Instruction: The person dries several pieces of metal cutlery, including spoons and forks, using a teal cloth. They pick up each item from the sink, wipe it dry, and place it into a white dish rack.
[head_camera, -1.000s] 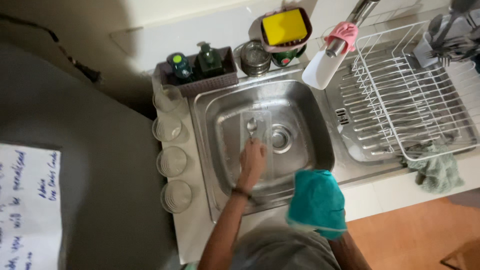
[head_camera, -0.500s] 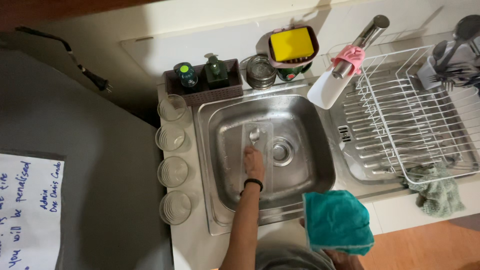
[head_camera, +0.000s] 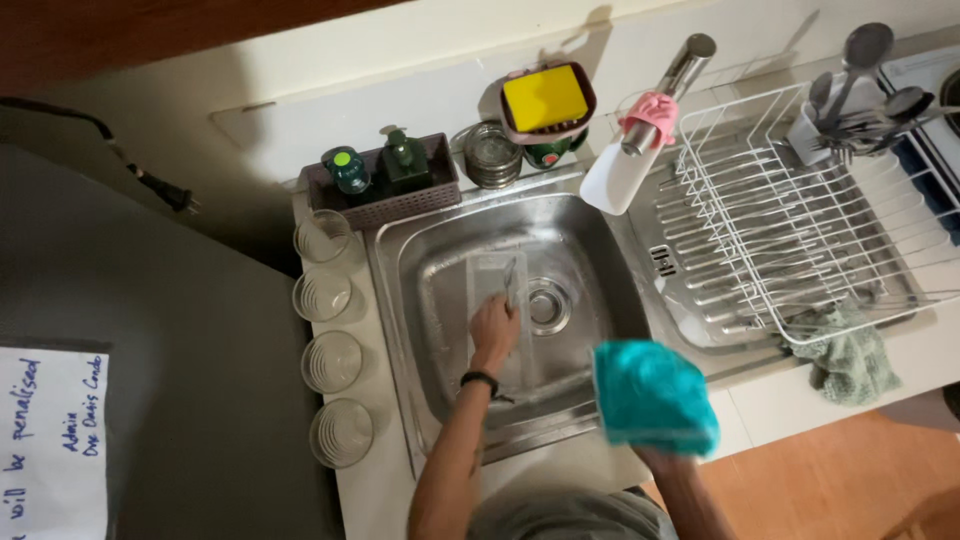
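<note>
Steel sink (head_camera: 600, 270) from the head view: my left hand (head_camera: 494, 328) is down in the basin, fingers pinched on a utensil (head_camera: 509, 284) over a clear tray (head_camera: 497, 300). My right hand (head_camera: 660, 462), mostly hidden, grips a teal cloth (head_camera: 652, 396) at the sink's front edge.

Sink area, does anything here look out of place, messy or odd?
Mostly tidy. One thing stands out: a grey-green rag lies crumpled on the counter edge, half tucked under the corner of the white dish rack. The four glasses left of the sink stand in a neat row. No spill is visible.
</note>
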